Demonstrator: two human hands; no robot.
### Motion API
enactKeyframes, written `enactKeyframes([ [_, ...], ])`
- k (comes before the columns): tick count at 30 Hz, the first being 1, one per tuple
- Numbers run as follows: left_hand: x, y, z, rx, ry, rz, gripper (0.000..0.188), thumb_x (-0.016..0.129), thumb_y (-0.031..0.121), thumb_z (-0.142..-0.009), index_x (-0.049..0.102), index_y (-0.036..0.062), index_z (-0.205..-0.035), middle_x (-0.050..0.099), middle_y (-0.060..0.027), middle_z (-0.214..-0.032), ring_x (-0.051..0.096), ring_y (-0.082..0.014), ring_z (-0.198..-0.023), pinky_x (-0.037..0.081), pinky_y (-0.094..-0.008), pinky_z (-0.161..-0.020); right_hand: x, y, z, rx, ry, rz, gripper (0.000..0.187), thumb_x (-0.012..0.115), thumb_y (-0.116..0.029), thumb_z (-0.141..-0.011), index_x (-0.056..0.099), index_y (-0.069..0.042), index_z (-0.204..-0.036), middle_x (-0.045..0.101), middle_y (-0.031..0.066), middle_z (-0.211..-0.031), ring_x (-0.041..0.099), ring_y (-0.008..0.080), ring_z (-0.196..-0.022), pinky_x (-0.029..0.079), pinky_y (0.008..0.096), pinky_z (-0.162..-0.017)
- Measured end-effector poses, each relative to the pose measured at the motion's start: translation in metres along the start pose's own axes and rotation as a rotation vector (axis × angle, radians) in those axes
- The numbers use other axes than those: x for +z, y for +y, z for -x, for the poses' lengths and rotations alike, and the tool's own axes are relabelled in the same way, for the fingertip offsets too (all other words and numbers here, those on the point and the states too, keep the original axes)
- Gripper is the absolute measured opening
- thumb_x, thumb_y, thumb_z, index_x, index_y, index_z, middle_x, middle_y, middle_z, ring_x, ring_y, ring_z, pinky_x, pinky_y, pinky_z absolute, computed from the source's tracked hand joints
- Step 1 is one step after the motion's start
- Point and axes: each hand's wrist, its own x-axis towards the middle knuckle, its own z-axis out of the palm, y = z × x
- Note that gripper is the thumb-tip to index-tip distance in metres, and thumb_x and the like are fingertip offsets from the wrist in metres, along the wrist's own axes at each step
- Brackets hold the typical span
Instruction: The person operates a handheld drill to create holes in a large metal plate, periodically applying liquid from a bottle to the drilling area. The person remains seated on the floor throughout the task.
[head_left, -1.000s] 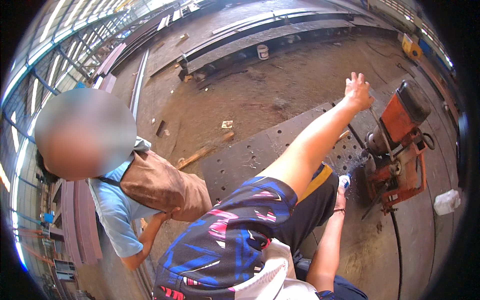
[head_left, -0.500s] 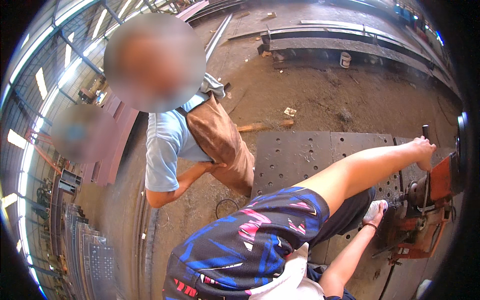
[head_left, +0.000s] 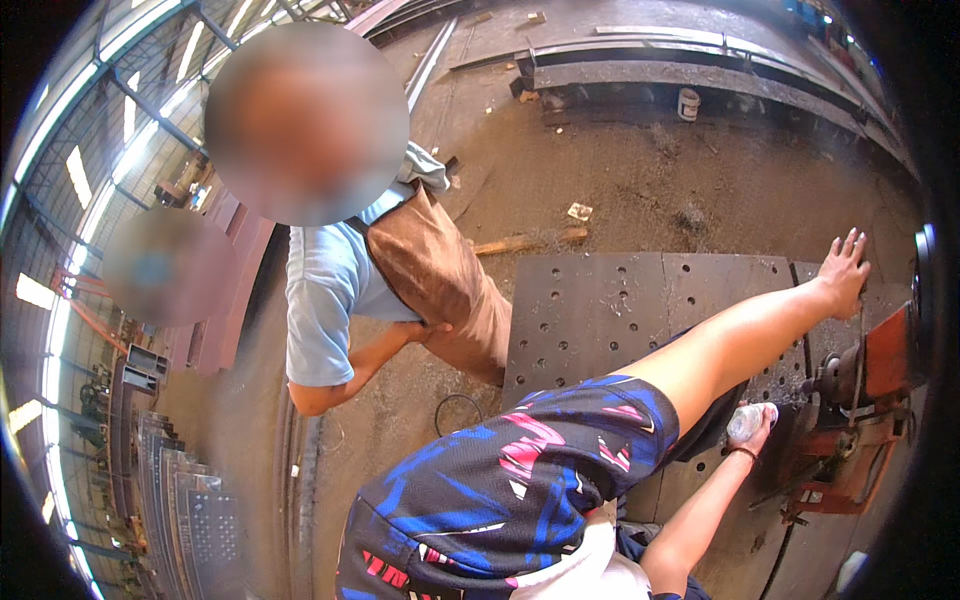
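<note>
My left hand point(head_left: 846, 275) is stretched out above an orange machine point(head_left: 888, 355) that looks like a drill, its fingers spread and nothing seen in them. Lower down, my right hand point(head_left: 762, 432) is closed round what looks like a clear plastic bottle point(head_left: 744, 424), partly covered by the fingers. The machine stands at the right on a grey steel plate point(head_left: 590, 300) with rows of round holes. Metal shavings lie about its dark round part point(head_left: 830, 385). My patterned sleeve point(head_left: 540, 460) covers much of the lower middle.
A person in a light blue shirt and brown apron point(head_left: 430, 270) stands close at the left of the plate. Behind lie a wooden strip point(head_left: 530, 242), a long steel beam point(head_left: 640, 95) and a white bucket point(head_left: 689, 104). Stacked drilled steel plates point(head_left: 205, 520) lie at lower left.
My left hand has let go of the machine's dark handle, moved slightly up and spread its fingers. My right hand still holds the clear bottle, which now shows more plainly.
</note>
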Motion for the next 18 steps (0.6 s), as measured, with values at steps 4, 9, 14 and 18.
enactKeyframes([
  [4, -0.004, -0.010, 0.006, -0.059, -0.023, 0.153, 0.081, 0.075, 0.029, -0.074, 0.042, 0.0026, -0.144, 0.014, -0.0315, -0.159, 0.016, -0.0442, -0.148, 0.024, -0.0540, -0.117, 0.005, 0.003, 0.006, 0.025, -0.010, -0.027, 0.041, 0.059, -0.046, -0.095, 0.059, -0.009, -0.112, 0.068, 0.0143, -0.095, 0.067, 0.0308, -0.082, 0.057, 0.0404, -0.069],
  [9, -0.008, -0.010, -0.009, -0.049, -0.026, 0.028, 0.092, 0.075, 0.027, -0.074, 0.031, 0.0023, -0.151, 0.005, -0.0329, -0.159, 0.017, -0.0476, -0.147, 0.032, -0.0536, -0.113, 0.010, -0.012, -0.011, 0.035, -0.084, -0.043, 0.040, 0.062, -0.045, -0.093, 0.059, -0.009, -0.112, 0.068, 0.0139, -0.093, 0.067, 0.0301, -0.080, 0.057, 0.0395, -0.069],
  [14, -0.020, 0.008, -0.027, -0.043, -0.027, 0.003, 0.100, 0.076, 0.026, -0.071, 0.025, 0.0017, -0.154, -0.002, -0.0324, -0.160, 0.016, -0.0481, -0.147, 0.033, -0.0515, -0.113, 0.020, -0.037, -0.002, -0.038, -0.097, 0.032, 0.044, 0.062, -0.050, -0.091, 0.060, -0.011, -0.112, 0.070, 0.0142, -0.087, 0.067, 0.0283, -0.072, 0.057, 0.0383, -0.064],
  [18, -0.039, 0.019, -0.051, -0.027, -0.041, -0.039, 0.105, 0.077, 0.029, -0.071, 0.020, 0.0010, -0.155, -0.006, -0.0333, -0.159, 0.017, -0.0493, -0.146, 0.034, -0.0513, -0.112, 0.041, -0.062, 0.011, 0.013, -0.069, -0.066, 0.038, 0.065, -0.046, -0.091, 0.061, -0.014, -0.112, 0.068, 0.0140, -0.091, 0.067, 0.0298, -0.077, 0.057, 0.0395, -0.068],
])
